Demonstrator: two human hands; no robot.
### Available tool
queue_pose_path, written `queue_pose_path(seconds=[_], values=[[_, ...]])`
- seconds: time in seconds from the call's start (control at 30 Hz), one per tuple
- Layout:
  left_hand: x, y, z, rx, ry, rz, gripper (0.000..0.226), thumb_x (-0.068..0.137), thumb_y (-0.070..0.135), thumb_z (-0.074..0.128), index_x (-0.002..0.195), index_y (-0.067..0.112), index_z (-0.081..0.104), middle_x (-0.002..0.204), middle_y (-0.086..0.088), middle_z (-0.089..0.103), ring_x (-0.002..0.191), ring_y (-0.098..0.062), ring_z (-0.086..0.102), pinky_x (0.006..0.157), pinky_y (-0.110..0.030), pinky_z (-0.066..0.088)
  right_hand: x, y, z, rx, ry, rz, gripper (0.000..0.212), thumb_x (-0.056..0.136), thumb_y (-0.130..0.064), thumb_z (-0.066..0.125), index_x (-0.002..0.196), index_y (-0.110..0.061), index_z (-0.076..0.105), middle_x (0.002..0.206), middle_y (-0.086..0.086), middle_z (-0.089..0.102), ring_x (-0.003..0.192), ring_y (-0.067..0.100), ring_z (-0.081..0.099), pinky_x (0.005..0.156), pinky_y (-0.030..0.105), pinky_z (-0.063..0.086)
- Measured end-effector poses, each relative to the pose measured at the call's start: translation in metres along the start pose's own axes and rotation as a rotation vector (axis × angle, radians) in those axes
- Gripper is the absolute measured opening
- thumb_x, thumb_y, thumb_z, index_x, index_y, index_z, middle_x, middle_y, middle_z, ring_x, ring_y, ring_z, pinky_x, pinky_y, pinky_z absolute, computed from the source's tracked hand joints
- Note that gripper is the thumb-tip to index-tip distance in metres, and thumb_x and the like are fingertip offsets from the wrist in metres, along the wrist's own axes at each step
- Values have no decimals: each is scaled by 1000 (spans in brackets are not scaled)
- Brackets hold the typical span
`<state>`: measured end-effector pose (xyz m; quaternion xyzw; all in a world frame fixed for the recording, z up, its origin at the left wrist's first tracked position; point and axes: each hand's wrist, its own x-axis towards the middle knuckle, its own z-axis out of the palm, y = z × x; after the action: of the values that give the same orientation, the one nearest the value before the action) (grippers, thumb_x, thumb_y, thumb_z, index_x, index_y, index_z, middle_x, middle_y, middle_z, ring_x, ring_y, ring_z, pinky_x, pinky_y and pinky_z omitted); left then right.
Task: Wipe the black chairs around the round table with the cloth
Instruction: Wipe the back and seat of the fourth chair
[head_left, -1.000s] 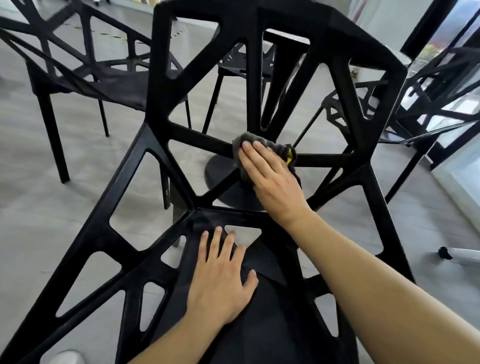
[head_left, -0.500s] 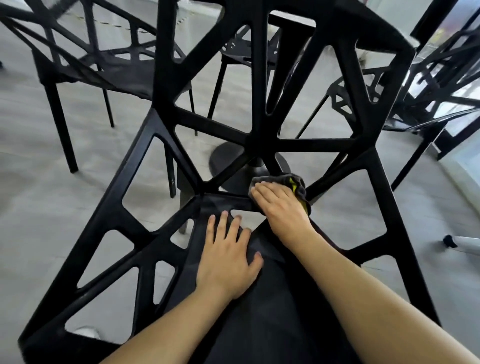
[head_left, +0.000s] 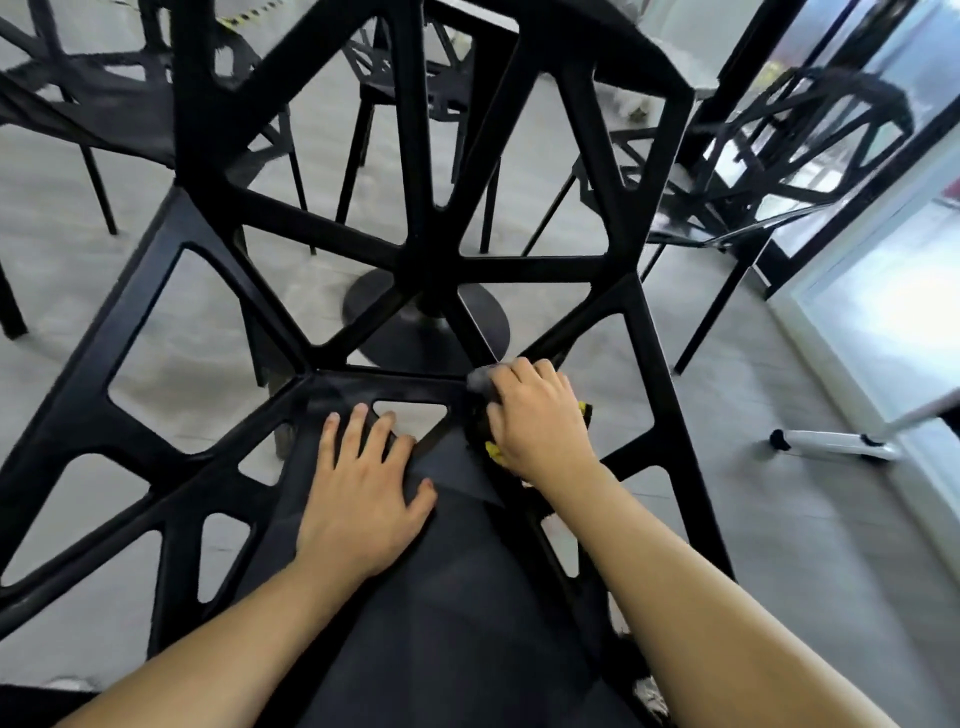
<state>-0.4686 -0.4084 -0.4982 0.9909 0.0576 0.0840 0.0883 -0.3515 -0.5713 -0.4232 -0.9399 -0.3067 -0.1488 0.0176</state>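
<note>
My left hand (head_left: 358, 499) flat on black chair (head_left: 431, 270) seat, fingers straight, spread, pointing 12 o'clock. My right hand (head_left: 535, 421) at 2 o'clock from left, well apart, curled over grey cloth (head_left: 480, 384) with yellow edge, pressing it at seat's rear right corner where backrest strut meets. Round table base (head_left: 483, 317) on floor at 12 o'clock behind backrest. More black chairs (head_left: 104, 104) at 10 and 2 o'clock.

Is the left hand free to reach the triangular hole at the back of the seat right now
Probably yes. The left hand lies flat on the chair seat with its fingertips already at the triangular hole, nothing between them; the right hand and cloth sit off to the side.
</note>
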Motion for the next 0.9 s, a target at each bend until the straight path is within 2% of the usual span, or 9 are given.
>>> queue_pose_path(seconds=[0.13,0.2,0.23,0.3,0.37,0.43,0.67,0.83,0.9], values=[[0,4,-1,17,-28,-27,63,90,58,29,132,22,59,152,-7,45,151,-32,21,123,-54,12,3,31,-74,218,542,303,30,84,-19,55,111,-12,65,102,6,62,96,27,50,85,39,44],[2,6,0,18,-40,-36,64,90,59,26,135,24,57,154,-6,43,152,-31,19,124,-53,9,13,47,-107,204,674,488,32,88,-23,52,117,-11,62,109,7,60,103,25,48,93,37,40],[3,5,0,19,-30,-35,64,90,59,26,135,25,57,154,-7,43,152,-31,19,124,-53,9,22,55,-113,211,670,588,34,91,-26,50,120,-11,59,114,8,59,107,25,47,98,38,38],[2,4,0,27,-23,-26,64,89,58,27,133,24,58,152,-8,45,151,-32,22,123,-53,10,39,65,-110,260,478,751,40,96,-32,46,127,-7,53,125,13,54,117,31,46,102,43,36],[2,5,-1,36,-29,-22,64,90,58,28,133,23,58,151,-9,46,150,-33,22,123,-53,9,52,74,-94,270,198,768,41,98,-33,46,127,-5,49,130,16,52,120,38,48,95,45,40],[4,6,0,44,-41,-27,65,90,59,26,135,22,56,153,-8,43,151,-32,19,124,-53,6,62,85,-88,252,67,715,37,98,-32,49,124,-6,49,127,15,55,114,39,54,81,39,40],[8,11,-3,28,-53,-56,61,92,58,26,134,23,54,158,-7,33,153,-31,12,124,-52,-3,42,95,-98,353,21,654,27,98,-32,51,110,-9,56,98,8,58,95,35,58,73,34,41],[9,10,-1,11,-41,-67,54,96,55,35,132,21,55,159,-9,32,153,-33,11,124,-53,-3,-69,89,-89,342,24,666,29,98,-37,53,109,-10,54,102,9,62,95,35,57,77,42,47],[8,10,0,12,-33,-66,54,96,56,37,132,20,56,158,-10,33,152,-34,12,124,-53,-2,-127,85,-85,317,7,662,23,99,-34,54,105,-12,51,100,6,59,92,32,54,74,40,43]])
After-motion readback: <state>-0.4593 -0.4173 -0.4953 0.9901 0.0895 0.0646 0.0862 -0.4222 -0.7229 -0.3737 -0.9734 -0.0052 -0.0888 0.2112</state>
